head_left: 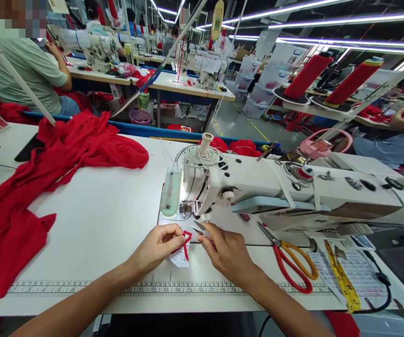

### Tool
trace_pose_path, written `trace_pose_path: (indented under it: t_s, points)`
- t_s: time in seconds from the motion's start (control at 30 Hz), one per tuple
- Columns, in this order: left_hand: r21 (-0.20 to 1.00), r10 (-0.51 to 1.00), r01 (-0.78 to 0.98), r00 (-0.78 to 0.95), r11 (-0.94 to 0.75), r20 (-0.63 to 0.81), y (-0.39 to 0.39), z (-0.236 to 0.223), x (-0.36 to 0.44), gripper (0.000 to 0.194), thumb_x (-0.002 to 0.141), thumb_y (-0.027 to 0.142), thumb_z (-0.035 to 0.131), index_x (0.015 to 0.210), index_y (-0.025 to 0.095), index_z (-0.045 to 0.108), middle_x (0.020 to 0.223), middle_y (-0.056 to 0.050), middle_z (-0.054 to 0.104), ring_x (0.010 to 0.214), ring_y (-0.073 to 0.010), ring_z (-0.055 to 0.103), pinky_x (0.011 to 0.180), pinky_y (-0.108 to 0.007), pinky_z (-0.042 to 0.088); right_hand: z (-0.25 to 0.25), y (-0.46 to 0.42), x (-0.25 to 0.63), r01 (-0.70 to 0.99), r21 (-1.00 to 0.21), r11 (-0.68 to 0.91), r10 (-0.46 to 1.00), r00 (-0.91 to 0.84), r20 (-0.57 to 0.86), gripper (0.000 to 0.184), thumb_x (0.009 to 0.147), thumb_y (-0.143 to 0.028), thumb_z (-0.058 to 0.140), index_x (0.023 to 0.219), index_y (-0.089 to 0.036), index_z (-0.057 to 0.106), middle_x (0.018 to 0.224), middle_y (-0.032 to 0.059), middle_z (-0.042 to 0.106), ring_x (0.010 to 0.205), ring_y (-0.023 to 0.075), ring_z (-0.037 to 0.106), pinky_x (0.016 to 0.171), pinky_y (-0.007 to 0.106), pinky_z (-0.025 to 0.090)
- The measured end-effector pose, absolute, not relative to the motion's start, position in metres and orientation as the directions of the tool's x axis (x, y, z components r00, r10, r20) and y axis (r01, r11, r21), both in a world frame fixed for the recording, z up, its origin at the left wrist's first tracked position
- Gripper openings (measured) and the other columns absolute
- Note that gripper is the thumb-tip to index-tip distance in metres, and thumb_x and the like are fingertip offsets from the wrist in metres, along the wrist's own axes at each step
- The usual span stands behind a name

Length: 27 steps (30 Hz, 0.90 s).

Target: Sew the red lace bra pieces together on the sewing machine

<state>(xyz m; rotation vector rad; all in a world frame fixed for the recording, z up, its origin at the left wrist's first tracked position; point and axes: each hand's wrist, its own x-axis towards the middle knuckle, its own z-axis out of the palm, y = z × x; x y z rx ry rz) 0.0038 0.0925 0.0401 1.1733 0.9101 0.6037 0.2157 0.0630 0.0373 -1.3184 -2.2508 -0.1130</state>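
Note:
My left hand (160, 246) pinches a small white printed piece with red fabric edging (182, 252), just in front of the sewing machine (247, 180). In my right hand (228, 250) is a small pair of thread snips (198, 228), the blades pointing left toward the piece. The blade tips and the piece are a short gap apart. Behind both hands is the needle area of the machine, with a lit green-white lamp (171, 189) beside it. Most of the snips' body is hidden by my right hand.
Red fabric (78, 145) is heaped over the table's left side. Orange-and-red-handled scissors (289, 257) lie to the right, near a yellow tape measure (342, 278) on written paper. A ruler strip (142, 289) runs along the front edge. Red thread cones (354, 82) stand at upper right. A co-worker (22, 70) sits at far left.

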Motion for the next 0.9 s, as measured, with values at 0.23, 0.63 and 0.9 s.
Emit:
trace_pose_path:
  t_s: [0.23, 0.63, 0.9]
  points:
    - [0.957, 0.792, 0.056, 0.549, 0.283, -0.267, 0.092, 0.035, 0.004, 0.041, 0.082, 0.053, 0.07, 0.072, 0.015, 0.06, 0.063, 0.002, 0.052, 0.059, -0.0109, 0.044, 0.057, -0.024, 0.037, 0.045, 0.068, 0.197, 0.476, -0.865, 0.159, 0.974, -0.22, 0.058, 0.021, 0.091, -0.036, 0.055, 0.075, -0.021, 0.052, 0.061, -0.0066, 0.045, 0.055, 0.01, 0.041, 0.05, 0.021, 0.034]
    - [0.947, 0.824, 0.009, 0.491, 0.321, -0.284, 0.089, 0.039, 0.005, 0.044, 0.074, 0.054, 0.077, 0.075, 0.014, 0.059, 0.064, 0.003, 0.052, 0.058, -0.0094, 0.044, 0.055, -0.022, 0.036, 0.043, 0.054, 0.202, 0.709, -0.548, 0.443, 0.889, -0.265, 0.375, 0.019, 0.098, -0.035, 0.051, 0.104, -0.019, 0.059, 0.073, -0.0008, 0.063, 0.058, 0.0121, 0.053, 0.057, 0.023, 0.037]
    - [0.952, 0.826, -0.001, 0.497, 0.307, -0.265, 0.09, 0.034, 0.005, 0.036, 0.077, 0.047, 0.075, 0.079, 0.014, 0.063, 0.068, 0.002, 0.055, 0.061, -0.0099, 0.047, 0.057, -0.022, 0.038, 0.057, 0.046, 0.203, 0.709, -0.666, 0.232, 0.955, -0.297, 0.017, 0.03, 0.097, -0.04, 0.048, 0.074, -0.023, 0.045, 0.057, -0.0073, 0.04, 0.053, 0.0101, 0.037, 0.054, 0.022, 0.026]
